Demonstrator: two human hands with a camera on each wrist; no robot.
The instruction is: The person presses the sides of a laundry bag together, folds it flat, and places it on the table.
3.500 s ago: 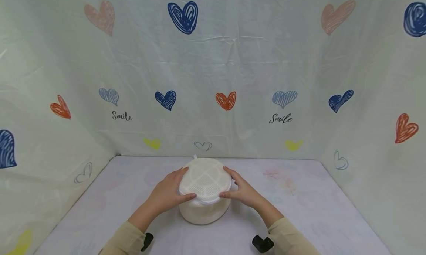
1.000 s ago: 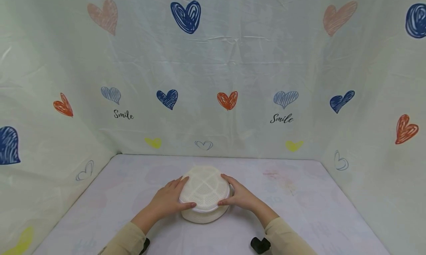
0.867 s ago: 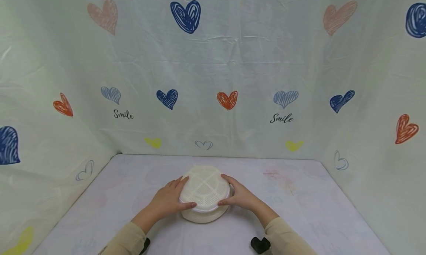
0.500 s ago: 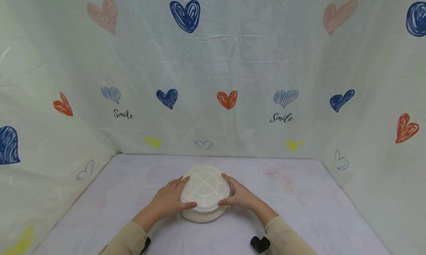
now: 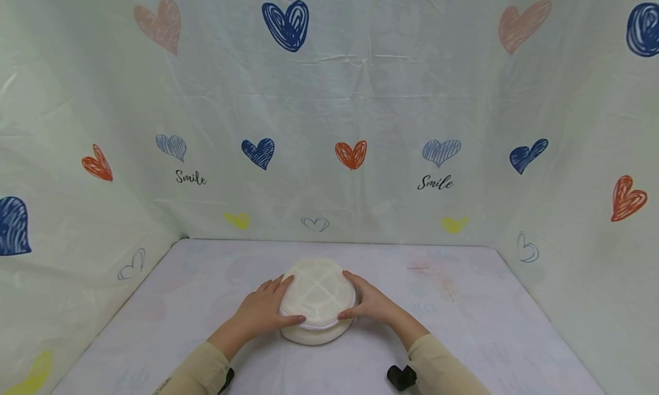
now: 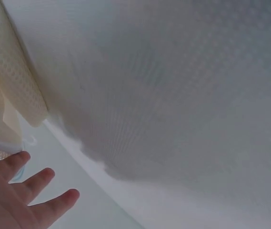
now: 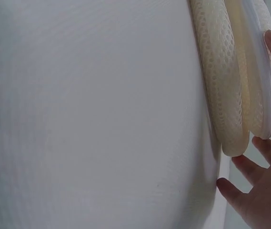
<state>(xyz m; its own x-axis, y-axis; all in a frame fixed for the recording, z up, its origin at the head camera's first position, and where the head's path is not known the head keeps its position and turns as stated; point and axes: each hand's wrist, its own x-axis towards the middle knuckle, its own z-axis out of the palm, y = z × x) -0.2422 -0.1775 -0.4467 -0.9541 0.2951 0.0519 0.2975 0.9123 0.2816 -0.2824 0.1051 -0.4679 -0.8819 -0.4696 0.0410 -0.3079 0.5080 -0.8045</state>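
Observation:
A round, cream mesh laundry bag (image 5: 319, 295) with a white zipper rim stands squashed low on the table, its upper part slightly offset from the base. My left hand (image 5: 259, 308) holds its left side, thumb at the near rim and index finger along the top edge. On the opposite side, my right hand (image 5: 373, 303) grips the rim the same way. The left wrist view shows several spread fingers of the left hand (image 6: 16, 195) beside the bag (image 6: 11, 71). In the right wrist view, two stacked folds of the bag (image 7: 221, 81) lie by the right hand (image 7: 264, 191).
A pale cloth covers the table (image 5: 437, 326). Behind it hangs a white curtain (image 5: 391, 109) with printed hearts, which also closes off both sides. Dark wrist mounts show at the sleeves, the right wrist mount (image 5: 401, 378) more fully.
Since the oldest frame, the bag has been pushed down from a taller shape to a flatter one, both hands sinking with it. Over the last second hands and bag stay almost still.

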